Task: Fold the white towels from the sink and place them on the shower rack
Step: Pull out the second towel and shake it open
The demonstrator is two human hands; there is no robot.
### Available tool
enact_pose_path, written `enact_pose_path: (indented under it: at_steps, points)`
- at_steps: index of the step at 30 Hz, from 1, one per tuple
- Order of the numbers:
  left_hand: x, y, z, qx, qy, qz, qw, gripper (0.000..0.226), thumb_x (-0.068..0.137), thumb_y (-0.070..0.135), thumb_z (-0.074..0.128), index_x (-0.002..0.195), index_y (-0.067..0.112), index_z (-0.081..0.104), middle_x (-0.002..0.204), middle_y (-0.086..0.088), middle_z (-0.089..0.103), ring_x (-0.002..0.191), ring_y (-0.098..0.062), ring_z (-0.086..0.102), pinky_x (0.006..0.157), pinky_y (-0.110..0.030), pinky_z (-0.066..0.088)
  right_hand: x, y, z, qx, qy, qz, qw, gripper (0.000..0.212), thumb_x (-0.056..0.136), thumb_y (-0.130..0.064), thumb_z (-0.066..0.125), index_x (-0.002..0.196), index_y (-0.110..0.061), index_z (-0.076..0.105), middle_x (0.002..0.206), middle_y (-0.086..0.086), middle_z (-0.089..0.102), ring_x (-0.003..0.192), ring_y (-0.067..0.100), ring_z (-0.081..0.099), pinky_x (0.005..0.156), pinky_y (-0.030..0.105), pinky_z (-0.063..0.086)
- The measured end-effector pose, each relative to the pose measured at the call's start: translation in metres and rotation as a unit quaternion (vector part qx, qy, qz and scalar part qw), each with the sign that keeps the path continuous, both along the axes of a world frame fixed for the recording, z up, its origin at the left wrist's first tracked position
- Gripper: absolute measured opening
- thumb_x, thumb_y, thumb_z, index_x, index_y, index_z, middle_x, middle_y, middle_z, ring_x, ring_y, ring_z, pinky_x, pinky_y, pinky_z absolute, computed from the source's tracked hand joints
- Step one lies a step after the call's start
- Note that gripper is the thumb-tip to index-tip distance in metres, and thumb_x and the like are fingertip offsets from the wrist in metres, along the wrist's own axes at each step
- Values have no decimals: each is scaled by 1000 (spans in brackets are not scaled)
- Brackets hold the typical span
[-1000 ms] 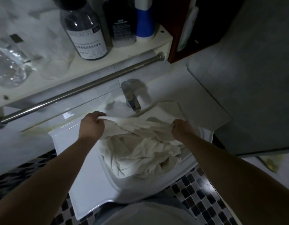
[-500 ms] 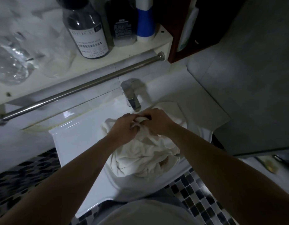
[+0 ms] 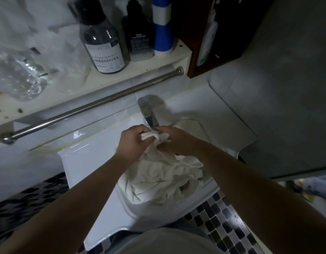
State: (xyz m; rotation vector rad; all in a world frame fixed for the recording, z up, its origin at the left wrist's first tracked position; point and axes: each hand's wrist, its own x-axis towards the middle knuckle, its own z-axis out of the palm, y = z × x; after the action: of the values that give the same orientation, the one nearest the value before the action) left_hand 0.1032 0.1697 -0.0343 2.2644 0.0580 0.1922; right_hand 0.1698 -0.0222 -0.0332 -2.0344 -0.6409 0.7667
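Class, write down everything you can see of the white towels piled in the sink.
The white towels form a crumpled, deeply creased heap of soft, matte cloth that fills the basin of the sink. How many pieces there are cannot be told. One bunched edge is raised just in front of the tap, where the left hand and the right hand pinch it close together. A flatter part lies towards the basin's far right rim.

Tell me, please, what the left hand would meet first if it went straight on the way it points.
Probably the faucet, just beyond the towel edge the left hand holds; depth is unclear.
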Motion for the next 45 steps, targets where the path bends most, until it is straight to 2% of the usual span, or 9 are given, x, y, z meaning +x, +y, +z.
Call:
enact_pose_path:
  at_steps: [5, 12, 18, 21, 24, 27, 34, 41, 45]
  points:
    - [11, -11, 18, 85, -68, -32, 994, 22, 76, 1, 68, 92, 15, 72, 91, 0, 66, 80, -14, 60, 74, -21, 44, 4, 6, 14, -16, -160, -78, 984, 19, 91, -27, 66, 75, -18, 61, 71, 2, 60, 69, 20, 57, 63, 29, 35]
    - [16, 39, -5, 176, 54, 135, 973, 24, 83, 0, 55, 96, 5, 75, 95, -21, 71, 88, -42, 67, 75, -33, 47, 34, -32, 36, -40, -154, -292, 943, 14, 95, -20, 56, 88, -15, 68, 82, 2, 65, 74, 18, 61, 67, 25, 40]
    - [6, 32, -14, 78, 126, 137, 979, 27, 91, 10, 48, 101, 15, 72, 96, -13, 73, 88, -32, 64, 76, -28, 45, 25, -47, 33, -133, -101, -232, 958, 35, 94, -19, 61, 128, -11, 63, 122, 11, 65, 104, 29, 66, 81, 36, 56]
    - [8, 5, 3, 27, 118, 58, 991, 25, 90, 22, 47, 83, 30, 70, 76, 6, 68, 71, -10, 60, 61, -11, 39, 3, -30, 41, 12, 8, -139, 990, 63, 88, -14, 73, 145, -23, 49, 111, -2, 66, 73, 5, 68, 50, 21, 50]
    - [12, -25, 29, 9, 63, -45, 997, 26, 85, 27, 50, 89, 29, 75, 74, 25, 65, 74, 12, 61, 66, 0, 38, -8, -7, 44, -20, -24, -28, 999, 32, 85, -10, 71, 117, -11, 65, 81, -1, 70, 54, 1, 64, 46, 18, 46]
    - [17, -33, 42, 2, -1, -82, 997, 18, 86, 27, 60, 95, 26, 75, 86, 16, 74, 80, 0, 68, 74, -13, 50, -4, 0, 55, -42, -54, -100, 993, 14, 87, -15, 66, 74, -10, 65, 57, 6, 63, 43, 17, 61, 46, 27, 45]
    - [16, -12, 34, 149, -2, -26, 989, 22, 73, 12, 67, 93, 9, 75, 93, -11, 64, 84, -30, 64, 73, -26, 42, 8, -14, 73, -3, -107, -190, 976, 22, 90, -7, 60, 80, 12, 63, 75, 29, 61, 69, 39, 61, 62, 46, 48]
    - [3, 11, 33, 110, 65, 137, 982, 31, 80, 1, 53, 92, 20, 74, 70, 8, 56, 59, -5, 52, 51, -15, 34, 25, -32, 105, 3, -119, -350, 929, 21, 83, -9, 54, 73, -12, 71, 68, 7, 68, 70, 30, 67, 65, 36, 51]
    - [7, 13, 55, 4, 41, 142, 989, 34, 92, 5, 47, 105, 24, 71, 90, 5, 65, 82, -16, 59, 72, -22, 41, 17, -30, 127, 21, -119, -350, 929, 23, 82, -10, 56, 67, -24, 67, 71, 1, 68, 70, 25, 67, 63, 36, 52]
